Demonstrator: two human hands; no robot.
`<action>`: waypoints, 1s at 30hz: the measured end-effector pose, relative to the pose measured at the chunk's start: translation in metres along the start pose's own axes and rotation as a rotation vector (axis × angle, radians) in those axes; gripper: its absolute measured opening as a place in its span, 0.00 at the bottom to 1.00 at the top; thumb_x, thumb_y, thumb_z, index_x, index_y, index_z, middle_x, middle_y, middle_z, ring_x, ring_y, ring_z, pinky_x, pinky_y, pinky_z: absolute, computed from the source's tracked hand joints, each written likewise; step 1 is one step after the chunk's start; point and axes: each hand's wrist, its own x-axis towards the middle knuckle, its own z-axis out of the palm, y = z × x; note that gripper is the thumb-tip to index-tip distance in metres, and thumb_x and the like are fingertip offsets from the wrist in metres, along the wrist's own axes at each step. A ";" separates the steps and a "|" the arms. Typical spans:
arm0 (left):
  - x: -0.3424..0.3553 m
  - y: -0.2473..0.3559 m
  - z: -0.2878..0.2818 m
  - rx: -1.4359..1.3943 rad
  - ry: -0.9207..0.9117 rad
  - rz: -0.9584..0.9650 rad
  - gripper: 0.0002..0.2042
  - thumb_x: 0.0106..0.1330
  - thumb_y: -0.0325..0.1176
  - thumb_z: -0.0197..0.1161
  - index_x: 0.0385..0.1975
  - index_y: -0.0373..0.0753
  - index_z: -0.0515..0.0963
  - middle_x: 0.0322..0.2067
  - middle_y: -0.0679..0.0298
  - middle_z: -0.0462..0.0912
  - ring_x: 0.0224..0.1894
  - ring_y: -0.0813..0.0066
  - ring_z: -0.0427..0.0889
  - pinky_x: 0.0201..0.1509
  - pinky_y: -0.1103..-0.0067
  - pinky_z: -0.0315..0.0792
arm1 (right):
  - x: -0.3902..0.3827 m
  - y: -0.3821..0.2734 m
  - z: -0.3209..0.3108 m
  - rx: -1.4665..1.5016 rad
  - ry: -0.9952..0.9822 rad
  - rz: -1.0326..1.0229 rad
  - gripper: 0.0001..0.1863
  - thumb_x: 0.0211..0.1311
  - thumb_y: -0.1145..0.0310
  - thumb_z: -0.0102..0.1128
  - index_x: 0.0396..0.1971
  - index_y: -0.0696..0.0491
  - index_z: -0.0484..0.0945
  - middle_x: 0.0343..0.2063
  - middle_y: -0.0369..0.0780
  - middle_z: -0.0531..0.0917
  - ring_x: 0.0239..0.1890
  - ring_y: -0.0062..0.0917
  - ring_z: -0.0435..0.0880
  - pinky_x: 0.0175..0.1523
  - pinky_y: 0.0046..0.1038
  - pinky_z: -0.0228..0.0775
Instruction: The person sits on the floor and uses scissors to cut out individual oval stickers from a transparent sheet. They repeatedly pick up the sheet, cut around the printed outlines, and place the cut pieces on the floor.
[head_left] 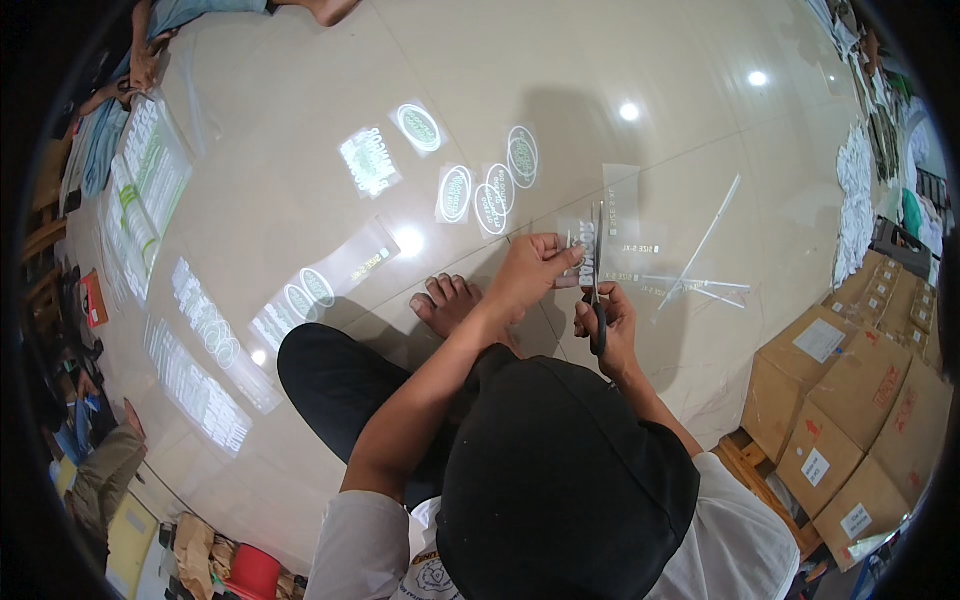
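Observation:
Between the thumb and fingers of my left hand (535,268) is a small clear transfer film (580,255) with white lettering. My right hand (612,325) grips black-handled scissors (599,318), their blades pointing away from me along the film's right edge. Whether the blades are parted is too fine to tell. Just beyond and to the right, clear film strips (621,190) with small pale print lie on the floor, beside thin cut-off slivers (708,228). Farther left are several cut film pieces with white ovals (455,194) and a lettered square piece (369,162).
Larger printed film sheets (197,385) lie on the glossy tiled floor to the left. Stacked cardboard boxes (835,370) stand at the right, with white cloth piles (853,200) beyond. Another person's hand (145,65) shows at the upper left. A red container (253,572) is at the lower left.

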 end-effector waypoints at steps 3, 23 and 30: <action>-0.002 -0.001 0.002 -0.036 -0.004 0.009 0.11 0.77 0.33 0.65 0.49 0.32 0.82 0.44 0.65 0.88 0.46 0.78 0.87 0.53 0.76 0.85 | 0.000 -0.002 0.001 -0.015 0.005 0.003 0.17 0.68 0.65 0.73 0.48 0.55 0.75 0.25 0.34 0.82 0.23 0.15 0.78 0.29 0.20 0.70; -0.002 -0.018 -0.049 0.113 0.343 0.254 0.06 0.75 0.30 0.65 0.41 0.34 0.78 0.34 0.66 0.83 0.35 0.81 0.82 0.42 0.76 0.83 | 0.007 0.030 -0.009 0.086 0.223 0.040 0.16 0.70 0.65 0.71 0.50 0.54 0.75 0.24 0.35 0.81 0.23 0.16 0.79 0.29 0.21 0.71; -0.029 0.086 -0.170 0.647 1.016 0.598 0.09 0.71 0.33 0.68 0.42 0.34 0.81 0.27 0.65 0.81 0.31 0.74 0.78 0.39 0.75 0.74 | 0.012 0.014 -0.004 0.031 0.181 0.006 0.18 0.71 0.65 0.71 0.51 0.55 0.75 0.25 0.35 0.81 0.23 0.18 0.79 0.30 0.22 0.72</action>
